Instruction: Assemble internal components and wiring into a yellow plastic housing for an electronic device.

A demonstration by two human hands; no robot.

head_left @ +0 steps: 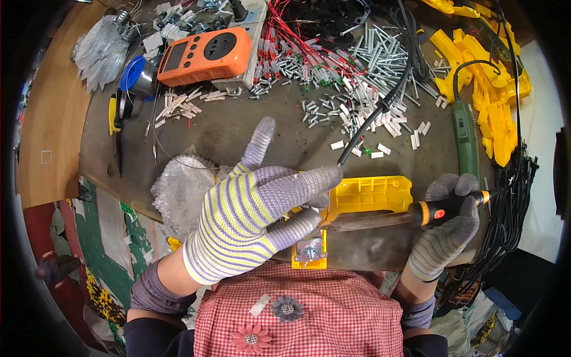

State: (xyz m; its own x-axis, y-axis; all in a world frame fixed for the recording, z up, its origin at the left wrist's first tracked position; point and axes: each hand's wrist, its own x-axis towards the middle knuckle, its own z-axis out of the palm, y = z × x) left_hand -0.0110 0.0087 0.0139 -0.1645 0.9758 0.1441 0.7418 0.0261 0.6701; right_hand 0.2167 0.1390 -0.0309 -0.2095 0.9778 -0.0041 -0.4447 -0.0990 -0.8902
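Note:
My right hand [446, 232], in a striped grey glove, grips the black and orange handle of a soldering iron [375, 222], its dark barrel pointing left. At the middle, my left hand [238, 214] reaches over the left end of a yellow plastic housing [372, 193]. Its little finger sticks out, while thumb and nearer fingers come together. A thin solder wire [178, 159] runs from a blue spool [138, 77] into that hand; its end is hidden. The iron passes just in front of the ribbed housing. A clear-windowed yellow part [310, 251] sits at the table edge.
An orange meter [205, 56] stands far left, near pliers [116, 128] with yellow handles. Loose screws [380, 53] and red-wired parts [285, 47] heap at the back. A black cable [369, 128] hangs across the middle. Yellow housings [496, 113] and a green tool [466, 140] lie right.

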